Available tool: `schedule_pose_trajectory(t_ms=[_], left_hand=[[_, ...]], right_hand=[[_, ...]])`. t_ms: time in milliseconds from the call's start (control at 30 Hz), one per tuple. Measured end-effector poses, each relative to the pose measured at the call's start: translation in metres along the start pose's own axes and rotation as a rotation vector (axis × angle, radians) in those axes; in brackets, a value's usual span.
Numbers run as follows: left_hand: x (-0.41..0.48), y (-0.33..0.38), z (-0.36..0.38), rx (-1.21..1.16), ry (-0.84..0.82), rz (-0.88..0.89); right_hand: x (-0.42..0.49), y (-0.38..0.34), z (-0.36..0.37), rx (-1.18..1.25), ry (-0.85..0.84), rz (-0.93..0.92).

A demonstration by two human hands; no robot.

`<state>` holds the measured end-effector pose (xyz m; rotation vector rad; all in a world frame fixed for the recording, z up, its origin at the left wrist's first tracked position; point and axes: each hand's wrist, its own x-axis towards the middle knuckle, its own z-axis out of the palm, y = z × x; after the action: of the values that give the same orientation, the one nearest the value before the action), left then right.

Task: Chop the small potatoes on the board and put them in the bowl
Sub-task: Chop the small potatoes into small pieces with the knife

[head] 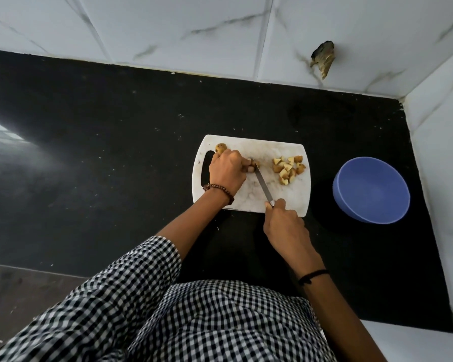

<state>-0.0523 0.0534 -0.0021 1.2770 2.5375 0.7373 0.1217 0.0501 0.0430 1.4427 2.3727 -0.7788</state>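
The right hand (283, 223), low in the centre of the frame, has its fingers curled tight round the handle of the knife (262, 182) at the near edge of the board (249, 201). From that fist the blade runs up and to the left. Its tip meets the small potato (254, 163), which the left hand (226, 173) pins to the board with bent fingertips. That hand lies over the left half of the board, just right of the handle slot.

Above its knuckles, in the board's upper left corner, sits a whole potato (220, 148); whether it touches the hand I cannot tell. Right of the blade and apart from it, a heap of chopped pieces (288, 167) lies near the board's right edge.

The blue bowl (372, 190) stands on the black counter (115, 152) to the right of the board, near it but not touching. Its right side comes close to the side wall (442, 152), white and tiled, at the right of the frame. Left of the board the counter stretches wide and dark to the frame's left edge. The back wall (194, 27) runs along the top, well beyond the board's far edge.
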Motion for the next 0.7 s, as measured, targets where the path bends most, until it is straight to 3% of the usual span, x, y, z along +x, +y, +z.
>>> schedule_pose_trajectory(t_ms=[367,700], left_hand=[[-0.002,0.003,-0.007,-0.007,-0.027,-0.029],[0.001,-0.001,-0.002,0.031,-0.054,0.074]], right_hand=[[-0.014,0.012,-0.030,-0.012,-0.098,0.015],[-0.016,0.025,-0.046,0.023,-0.080,0.033]])
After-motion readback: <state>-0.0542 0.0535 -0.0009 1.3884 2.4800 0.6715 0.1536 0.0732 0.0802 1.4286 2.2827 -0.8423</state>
